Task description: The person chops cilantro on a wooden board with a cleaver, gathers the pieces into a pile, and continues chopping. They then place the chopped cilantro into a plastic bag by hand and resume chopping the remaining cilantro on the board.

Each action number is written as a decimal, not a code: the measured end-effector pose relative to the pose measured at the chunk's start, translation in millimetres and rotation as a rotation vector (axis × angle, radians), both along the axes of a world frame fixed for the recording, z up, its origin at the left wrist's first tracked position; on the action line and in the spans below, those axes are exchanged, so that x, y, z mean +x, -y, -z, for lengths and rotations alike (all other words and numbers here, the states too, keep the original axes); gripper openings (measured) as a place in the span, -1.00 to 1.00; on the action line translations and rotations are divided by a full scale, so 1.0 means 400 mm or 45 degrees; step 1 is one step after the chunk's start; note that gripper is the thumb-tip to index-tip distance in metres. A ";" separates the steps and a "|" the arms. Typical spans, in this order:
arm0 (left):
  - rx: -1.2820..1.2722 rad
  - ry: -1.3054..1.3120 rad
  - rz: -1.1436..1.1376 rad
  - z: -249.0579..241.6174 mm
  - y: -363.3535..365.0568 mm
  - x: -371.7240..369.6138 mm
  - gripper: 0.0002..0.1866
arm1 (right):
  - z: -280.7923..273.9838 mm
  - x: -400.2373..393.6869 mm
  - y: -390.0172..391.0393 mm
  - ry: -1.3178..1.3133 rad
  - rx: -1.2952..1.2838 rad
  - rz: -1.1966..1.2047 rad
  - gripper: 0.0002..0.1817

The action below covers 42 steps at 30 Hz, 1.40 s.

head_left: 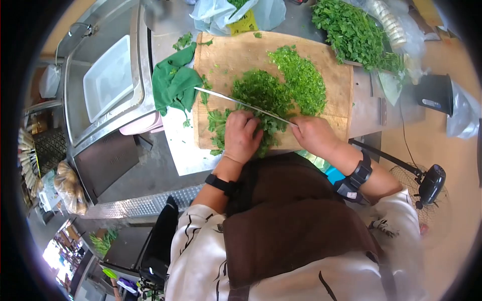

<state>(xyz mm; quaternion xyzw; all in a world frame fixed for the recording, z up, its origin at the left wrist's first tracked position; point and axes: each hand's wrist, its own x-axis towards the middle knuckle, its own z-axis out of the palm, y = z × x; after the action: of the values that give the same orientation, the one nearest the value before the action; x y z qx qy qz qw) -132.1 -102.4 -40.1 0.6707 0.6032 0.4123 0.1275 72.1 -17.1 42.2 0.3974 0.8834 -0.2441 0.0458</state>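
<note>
My right hand [316, 134] is closed round the handle of a long knife [223, 96], whose blade slants up to the left across the cutting board [226, 50]. My left hand [241, 134], fingers curled, presses a bunch of leafy green herbs [268, 129] onto the near side of the board, just below the blade. Beyond the blade lies a dark heap of cut herbs [257, 86]. A lighter green pile of finely chopped herbs [305, 83] sits to its right. The knife handle is mostly hidden in my grip.
A green cloth [173, 80] lies against the board's left edge. Further left is a metal sink with a white plastic tub [106, 75]. Plastic bags [208, 17] stand behind the board. At the back right is a tray heaped with leafy herbs [354, 35]; a fan [432, 185] stands right.
</note>
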 end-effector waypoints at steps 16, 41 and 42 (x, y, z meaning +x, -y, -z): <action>-0.030 0.016 -0.027 0.004 0.006 -0.004 -0.68 | -0.002 -0.016 0.030 0.049 -0.017 -0.004 -0.79; -0.185 -0.134 -0.012 -0.043 0.028 -0.009 -0.62 | -0.008 -0.006 -0.020 0.036 -0.239 0.177 -0.68; -0.154 -0.124 0.001 -0.034 0.026 -0.010 -0.61 | -0.011 0.002 -0.038 0.033 -0.294 0.236 -0.66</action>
<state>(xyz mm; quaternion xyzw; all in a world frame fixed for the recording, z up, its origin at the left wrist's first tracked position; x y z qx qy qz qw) -136.0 -112.6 -26.4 0.6813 0.6322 0.3421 0.1385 72.9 -2.0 46.7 0.4724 0.8084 -0.3421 0.0800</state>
